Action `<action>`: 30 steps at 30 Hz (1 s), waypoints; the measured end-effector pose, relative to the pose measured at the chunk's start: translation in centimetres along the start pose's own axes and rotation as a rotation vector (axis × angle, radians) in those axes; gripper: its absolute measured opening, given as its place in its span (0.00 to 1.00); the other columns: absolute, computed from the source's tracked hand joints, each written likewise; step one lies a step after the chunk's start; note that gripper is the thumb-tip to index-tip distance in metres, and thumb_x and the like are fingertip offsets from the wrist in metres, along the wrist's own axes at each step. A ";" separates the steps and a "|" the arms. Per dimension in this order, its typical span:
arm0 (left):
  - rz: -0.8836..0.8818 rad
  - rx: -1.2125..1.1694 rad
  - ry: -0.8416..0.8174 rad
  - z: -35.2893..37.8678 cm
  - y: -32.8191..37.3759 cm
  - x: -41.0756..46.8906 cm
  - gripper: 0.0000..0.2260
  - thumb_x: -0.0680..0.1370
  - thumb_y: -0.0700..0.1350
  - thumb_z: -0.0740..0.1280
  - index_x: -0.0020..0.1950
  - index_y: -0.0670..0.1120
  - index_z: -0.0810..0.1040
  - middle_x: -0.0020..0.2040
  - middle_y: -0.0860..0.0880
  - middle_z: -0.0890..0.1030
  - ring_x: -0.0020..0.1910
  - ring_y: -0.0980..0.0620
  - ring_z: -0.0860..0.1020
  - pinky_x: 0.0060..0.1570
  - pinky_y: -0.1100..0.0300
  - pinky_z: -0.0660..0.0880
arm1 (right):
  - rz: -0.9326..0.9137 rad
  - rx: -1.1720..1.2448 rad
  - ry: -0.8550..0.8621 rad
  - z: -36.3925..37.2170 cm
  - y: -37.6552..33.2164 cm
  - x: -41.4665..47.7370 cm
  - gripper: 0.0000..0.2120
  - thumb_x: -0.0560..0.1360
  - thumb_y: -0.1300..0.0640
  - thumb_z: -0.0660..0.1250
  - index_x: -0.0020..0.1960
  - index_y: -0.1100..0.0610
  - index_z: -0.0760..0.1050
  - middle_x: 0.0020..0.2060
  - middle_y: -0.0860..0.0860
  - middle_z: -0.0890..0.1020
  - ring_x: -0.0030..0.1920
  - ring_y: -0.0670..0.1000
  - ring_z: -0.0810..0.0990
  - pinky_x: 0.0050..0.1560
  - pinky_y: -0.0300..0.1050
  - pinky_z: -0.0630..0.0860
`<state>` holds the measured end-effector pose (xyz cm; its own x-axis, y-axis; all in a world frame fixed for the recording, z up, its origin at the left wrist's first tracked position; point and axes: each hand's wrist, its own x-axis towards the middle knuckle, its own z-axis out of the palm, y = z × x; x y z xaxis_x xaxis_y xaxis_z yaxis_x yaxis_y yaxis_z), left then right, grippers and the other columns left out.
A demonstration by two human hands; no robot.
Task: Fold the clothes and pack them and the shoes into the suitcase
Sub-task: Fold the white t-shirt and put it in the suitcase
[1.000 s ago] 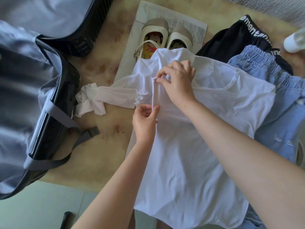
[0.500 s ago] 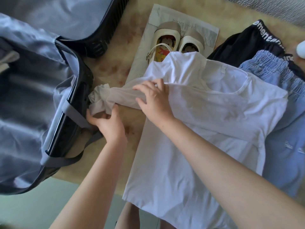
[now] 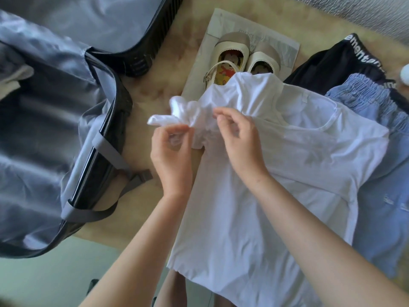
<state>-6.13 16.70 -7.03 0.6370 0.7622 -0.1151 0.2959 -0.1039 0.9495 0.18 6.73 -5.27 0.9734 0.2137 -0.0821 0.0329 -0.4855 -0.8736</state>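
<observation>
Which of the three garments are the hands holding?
The white shirt: the left hand and right hand pinch its bunched sleeve. The black garment and the blue shorts lie untouched to its right.

We saw a white shirt [image 3: 254,207], cream shoes [image 3: 234,41] with colourful cartoon insoles, and light blue shorts [image 3: 380,218]. We noted a black garment [image 3: 327,69] with white lettering and a black suitcase [image 3: 161,27] lined grey.
</observation>
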 end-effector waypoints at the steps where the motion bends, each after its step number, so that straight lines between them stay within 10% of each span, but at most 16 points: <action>1: 0.073 0.053 -0.037 0.5 0.4 -0.6 0.04 0.73 0.41 0.72 0.44 0.48 0.79 0.43 0.54 0.79 0.46 0.52 0.78 0.50 0.67 0.72 | 0.026 0.051 -0.005 -0.9 -0.4 0.2 0.10 0.79 0.55 0.62 0.55 0.56 0.80 0.45 0.42 0.82 0.50 0.39 0.77 0.52 0.31 0.70; 6: 0.232 0.077 -0.304 3.5 1.2 -3.5 0.05 0.72 0.36 0.72 0.40 0.44 0.78 0.39 0.52 0.77 0.39 0.58 0.76 0.43 0.72 0.69 | 0.255 0.150 -0.090 -4.6 -0.3 1.2 0.06 0.76 0.45 0.66 0.45 0.46 0.78 0.33 0.42 0.79 0.36 0.38 0.77 0.42 0.34 0.73; 10: 0.247 0.134 -0.457 4.9 0.5 -5.1 0.05 0.72 0.35 0.71 0.39 0.43 0.79 0.42 0.53 0.78 0.40 0.67 0.74 0.43 0.76 0.68 | 0.358 0.052 -0.126 -6.4 2.0 0.8 0.07 0.72 0.58 0.73 0.50 0.55 0.82 0.37 0.47 0.81 0.36 0.42 0.78 0.40 0.38 0.75; 21: 0.413 0.261 -0.490 6.0 -1.1 -6.7 0.11 0.72 0.32 0.68 0.49 0.46 0.80 0.55 0.51 0.79 0.57 0.53 0.77 0.57 0.62 0.71 | 0.526 0.455 0.288 -12.7 7.4 -2.8 0.12 0.78 0.68 0.58 0.43 0.53 0.74 0.41 0.50 0.80 0.44 0.49 0.80 0.50 0.47 0.78; 26: 0.489 0.374 -0.472 6.4 -0.6 -4.2 0.13 0.72 0.31 0.67 0.52 0.44 0.81 0.57 0.49 0.79 0.57 0.52 0.75 0.57 0.65 0.68 | 0.776 0.446 0.251 -13.4 10.2 -3.0 0.10 0.80 0.52 0.58 0.48 0.55 0.75 0.48 0.54 0.82 0.41 0.50 0.81 0.45 0.48 0.78; 30: 0.585 0.529 -0.536 6.8 -0.7 -0.9 0.15 0.73 0.35 0.68 0.58 0.45 0.79 0.60 0.48 0.78 0.61 0.46 0.74 0.62 0.51 0.68 | 0.625 0.123 0.168 -11.8 11.4 -2.3 0.33 0.67 0.39 0.73 0.65 0.56 0.70 0.52 0.49 0.78 0.51 0.47 0.79 0.51 0.40 0.77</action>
<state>-2.09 11.74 -9.58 0.9887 0.1176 0.0930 0.0275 -0.7517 0.6590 1.01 -9.31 -9.39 0.8232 -0.2168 -0.5247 -0.5666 -0.3727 -0.7349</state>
